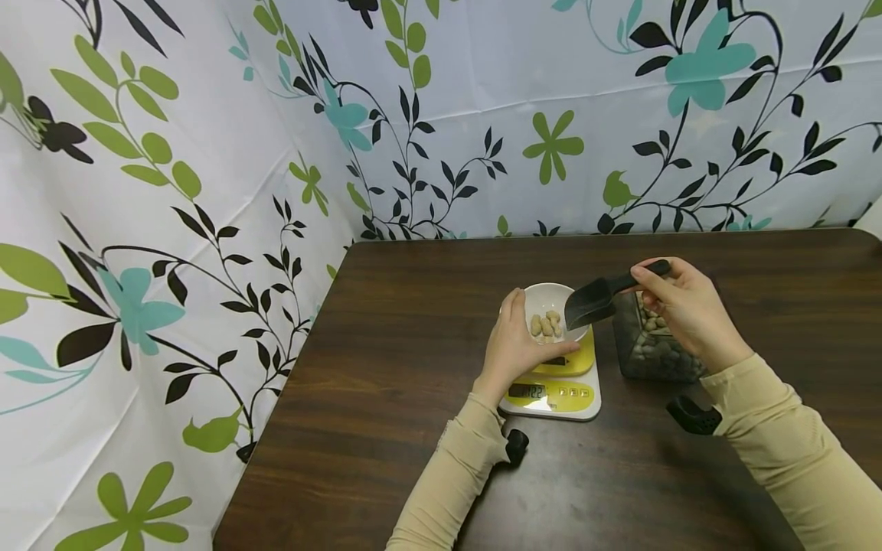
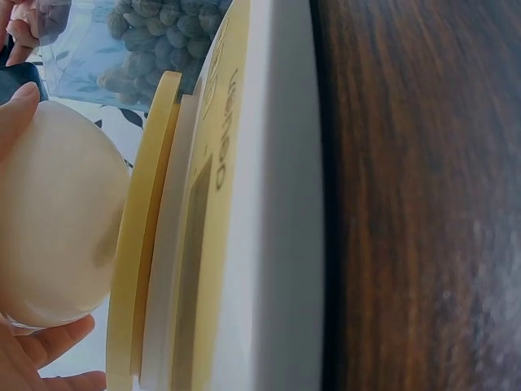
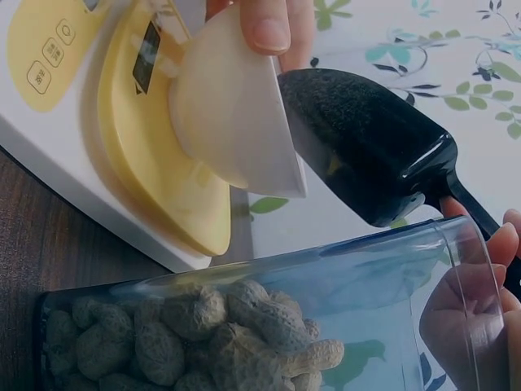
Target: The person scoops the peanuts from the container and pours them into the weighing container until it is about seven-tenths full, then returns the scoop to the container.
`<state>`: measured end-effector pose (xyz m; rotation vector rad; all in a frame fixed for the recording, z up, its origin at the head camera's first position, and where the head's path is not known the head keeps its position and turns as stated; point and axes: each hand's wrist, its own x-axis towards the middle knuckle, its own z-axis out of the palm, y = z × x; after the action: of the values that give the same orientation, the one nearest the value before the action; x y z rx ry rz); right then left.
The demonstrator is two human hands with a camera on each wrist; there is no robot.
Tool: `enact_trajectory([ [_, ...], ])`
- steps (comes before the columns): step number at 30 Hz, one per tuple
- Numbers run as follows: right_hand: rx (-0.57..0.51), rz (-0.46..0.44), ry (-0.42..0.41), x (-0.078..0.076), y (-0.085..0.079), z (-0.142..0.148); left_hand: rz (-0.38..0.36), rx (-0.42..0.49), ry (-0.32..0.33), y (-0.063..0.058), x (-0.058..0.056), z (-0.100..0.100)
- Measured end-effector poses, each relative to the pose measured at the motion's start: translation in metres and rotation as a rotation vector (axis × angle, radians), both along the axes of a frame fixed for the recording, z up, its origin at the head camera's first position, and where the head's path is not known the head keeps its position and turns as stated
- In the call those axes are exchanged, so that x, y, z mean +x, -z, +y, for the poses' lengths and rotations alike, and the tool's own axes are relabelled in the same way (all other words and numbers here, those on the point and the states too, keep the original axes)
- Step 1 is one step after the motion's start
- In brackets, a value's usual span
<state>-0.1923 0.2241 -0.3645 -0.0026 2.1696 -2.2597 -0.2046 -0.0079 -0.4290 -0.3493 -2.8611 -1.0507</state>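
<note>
A white bowl (image 1: 549, 291) with several peanuts (image 1: 547, 324) in it stands on the yellow platform of a kitchen scale (image 1: 583, 383). My left hand (image 1: 515, 348) holds the bowl, thumb on one side and fingers on the other; the left wrist view shows the bowl's pale outside (image 2: 61, 220). My right hand (image 1: 692, 310) grips the handle of a black scoop (image 1: 591, 303). The scoop's tip reaches the bowl's right rim, tilted downward. In the right wrist view the scoop blade (image 3: 374, 142) slants toward the bowl mouth (image 3: 281, 122); no peanut is visible in it.
A clear container (image 1: 637, 358) holding many unshelled peanuts (image 3: 244, 342) stands just right of the scale, under my right hand. All this is on a dark wooden table (image 1: 386, 367). Behind and to the left hangs a leaf-patterned curtain (image 1: 475, 115).
</note>
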Motion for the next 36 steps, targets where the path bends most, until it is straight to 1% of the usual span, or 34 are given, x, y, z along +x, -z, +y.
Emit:
enact_trajectory([
  [5, -0.022, -0.002, 0.0, 0.0, 0.0, 0.0, -0.002, -0.001, -0.005, 0.0, 0.001, 0.0],
  [6, -0.013, -0.004, -0.001, 0.0, 0.0, 0.0, -0.006, 0.004, -0.005, 0.0, 0.001, 0.0],
  [8, -0.028, -0.004, -0.012, 0.001, 0.0, 0.0, -0.016, 0.017, -0.004, 0.0, 0.001, 0.0],
  [13, -0.007, -0.016, -0.012, 0.001, -0.001, 0.0, -0.039, 0.052, 0.0, 0.0, 0.001, 0.0],
  [15, 0.024, -0.02, 0.0, 0.001, -0.002, 0.0, -0.041, 0.064, 0.003, 0.0, 0.001, 0.0],
  [17, 0.013, -0.018, 0.002, 0.001, -0.002, 0.0, -0.037, 0.068, 0.003, 0.0, 0.001, 0.0],
  [21, -0.019, 0.001, 0.009, 0.002, -0.003, 0.001, -0.017, 0.049, -0.001, -0.002, 0.002, 0.001],
  [27, -0.102, 0.036, 0.007, 0.004, -0.006, 0.003, 0.014, 0.008, 0.012, -0.008, 0.001, 0.003],
  [32, -0.124, 0.057, 0.024, 0.008, -0.012, 0.008, 0.058, -0.031, 0.047, -0.016, 0.0, 0.007],
  [36, -0.17, 0.079, 0.05, 0.01, -0.019, 0.016, 0.125, -0.072, 0.083, -0.023, 0.0, 0.013],
])
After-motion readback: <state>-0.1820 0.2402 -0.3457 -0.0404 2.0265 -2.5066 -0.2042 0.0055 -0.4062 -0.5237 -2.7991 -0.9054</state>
